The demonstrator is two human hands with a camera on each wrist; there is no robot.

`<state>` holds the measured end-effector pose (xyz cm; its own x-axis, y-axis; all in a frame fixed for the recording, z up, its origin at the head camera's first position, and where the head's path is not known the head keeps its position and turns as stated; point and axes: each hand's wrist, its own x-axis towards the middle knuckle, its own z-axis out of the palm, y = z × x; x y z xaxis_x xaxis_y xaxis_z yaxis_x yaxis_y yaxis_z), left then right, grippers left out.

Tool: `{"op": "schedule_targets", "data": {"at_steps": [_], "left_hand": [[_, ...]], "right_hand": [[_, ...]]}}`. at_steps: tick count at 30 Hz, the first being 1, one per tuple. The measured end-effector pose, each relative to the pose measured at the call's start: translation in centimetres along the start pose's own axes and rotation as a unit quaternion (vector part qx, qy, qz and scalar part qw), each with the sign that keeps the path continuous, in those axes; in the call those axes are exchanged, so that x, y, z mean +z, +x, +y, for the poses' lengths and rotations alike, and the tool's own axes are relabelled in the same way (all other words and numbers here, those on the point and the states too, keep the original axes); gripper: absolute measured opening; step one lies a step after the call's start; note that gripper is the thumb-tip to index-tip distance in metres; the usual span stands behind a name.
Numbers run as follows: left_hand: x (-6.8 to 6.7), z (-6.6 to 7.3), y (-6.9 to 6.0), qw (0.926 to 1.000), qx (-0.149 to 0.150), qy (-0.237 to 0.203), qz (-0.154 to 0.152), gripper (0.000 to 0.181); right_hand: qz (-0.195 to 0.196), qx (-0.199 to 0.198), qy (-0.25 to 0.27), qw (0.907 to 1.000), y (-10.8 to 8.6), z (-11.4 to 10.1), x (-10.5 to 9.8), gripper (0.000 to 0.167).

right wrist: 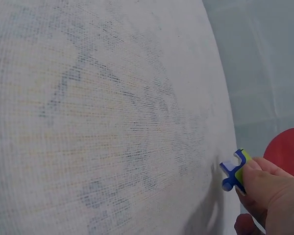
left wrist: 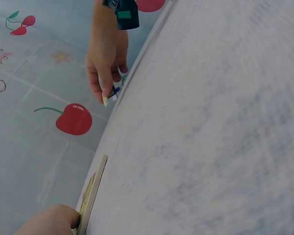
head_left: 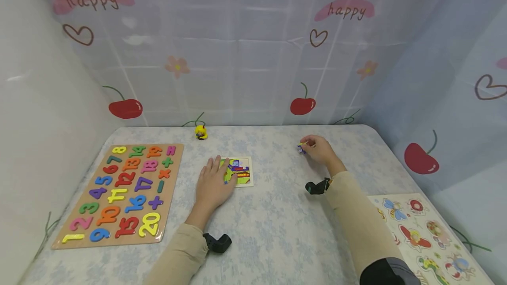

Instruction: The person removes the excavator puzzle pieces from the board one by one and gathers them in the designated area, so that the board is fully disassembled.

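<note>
My left hand (head_left: 214, 188) lies flat with its fingers spread over the left part of a small square jigsaw puzzle (head_left: 243, 174) with a colourful vehicle picture in a pale frame. Fingers and thumb cover part of that picture. Farther right and back, my right hand (head_left: 320, 151) pinches a small jigsaw puzzle piece (right wrist: 238, 174) between thumb and fingers. Blue, yellow-green and white show on the piece, which is held a little above the table. The left wrist view shows the puzzle's frame (left wrist: 95, 188) edge-on beside the left thumb.
A number board (head_left: 169, 197) with raised coloured numerals and signs lies at the left. A little yellow-haired figurine (head_left: 201, 133) stands near the back edge. At the right front lies a picture board (head_left: 408, 221) with insects, partly behind the right sleeve. Printed curtains (head_left: 257, 56) border the table.
</note>
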<state>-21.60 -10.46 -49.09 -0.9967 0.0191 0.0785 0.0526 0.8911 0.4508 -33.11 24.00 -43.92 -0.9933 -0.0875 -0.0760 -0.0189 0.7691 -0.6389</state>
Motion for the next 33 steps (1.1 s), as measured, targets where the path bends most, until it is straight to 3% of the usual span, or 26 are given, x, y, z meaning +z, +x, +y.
{"op": "schedule_targets", "data": {"at_steps": [33], "left_hand": [[0.07, -0.11, 0.12, 1.0000, -0.006, -0.004, 0.007, 0.075]], "right_hand": [[0.015, -0.004, -0.084, 0.9963, -0.46, 0.29, 0.93, 0.028]]}}
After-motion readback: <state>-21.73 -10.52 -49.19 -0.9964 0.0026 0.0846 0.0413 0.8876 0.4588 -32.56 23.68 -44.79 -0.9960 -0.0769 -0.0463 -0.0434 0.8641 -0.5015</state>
